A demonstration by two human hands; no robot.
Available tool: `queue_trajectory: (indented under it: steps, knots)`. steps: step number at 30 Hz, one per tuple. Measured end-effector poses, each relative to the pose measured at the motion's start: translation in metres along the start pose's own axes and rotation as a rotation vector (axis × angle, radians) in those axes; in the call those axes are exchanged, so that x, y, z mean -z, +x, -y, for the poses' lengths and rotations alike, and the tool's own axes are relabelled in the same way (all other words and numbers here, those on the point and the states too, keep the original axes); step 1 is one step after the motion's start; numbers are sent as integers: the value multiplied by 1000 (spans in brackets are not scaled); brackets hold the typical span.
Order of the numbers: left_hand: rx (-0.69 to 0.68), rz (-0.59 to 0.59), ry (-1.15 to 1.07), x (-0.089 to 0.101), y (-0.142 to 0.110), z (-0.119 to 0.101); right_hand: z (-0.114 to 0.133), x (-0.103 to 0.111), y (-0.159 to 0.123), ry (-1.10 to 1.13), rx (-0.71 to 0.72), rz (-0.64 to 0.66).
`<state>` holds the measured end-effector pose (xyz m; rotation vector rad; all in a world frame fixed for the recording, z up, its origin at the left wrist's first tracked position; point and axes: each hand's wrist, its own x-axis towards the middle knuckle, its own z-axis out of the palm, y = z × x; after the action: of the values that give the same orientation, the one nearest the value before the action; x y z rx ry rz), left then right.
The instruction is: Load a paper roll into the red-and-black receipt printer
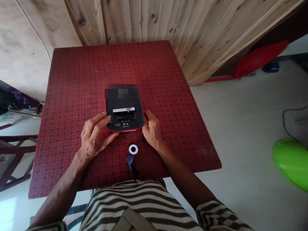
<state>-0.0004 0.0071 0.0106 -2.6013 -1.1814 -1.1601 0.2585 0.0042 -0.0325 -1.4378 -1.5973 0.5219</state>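
Note:
A flat black device with red sides (138, 119), perhaps a small printer, lies on the table. A white warning strip runs across its top beside a dark slot, and small printed symbols are near its front edge. The device's far end is blurred out by blocks. My left hand (94, 132) holds its left front corner, fingertips on the top edge by a small grey patch and thumb along the front. Against the right side rest the curled fingers of my right hand (152, 128). Just in front of the device is a small white-ended roll (133, 149) with a loose dark strip (130, 162) trailing toward me.
The red patterned table (77, 80) stands against a wooden plank wall (154, 21). Dark wooden chair parts (18, 152) are at the left. On the floor to the right are a green rounded object (292, 162) and a dark cable; a red panel-like object (262, 57) is farther back.

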Motion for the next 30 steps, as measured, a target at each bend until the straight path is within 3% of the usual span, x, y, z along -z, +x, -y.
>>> queue_trajectory:
  steps: [10, 16, 24, 27, 30]
  knots:
    - [9, 22, 26, 8, 4, -3, 0, -2, 0, 43, -13, -12]
    - [93, 59, -31, 13, 13, -6, 0, -3, -1, 56, -5, -22]
    - [147, 35, -94, 6, 16, -7, -1, -5, -1, 44, 5, -29]
    - [142, 9, -90, 1, 11, -7, 1, 1, -1, 49, -49, 9]
    - [111, -19, -86, -4, 6, -6, 13, 18, 5, 37, -43, -111]
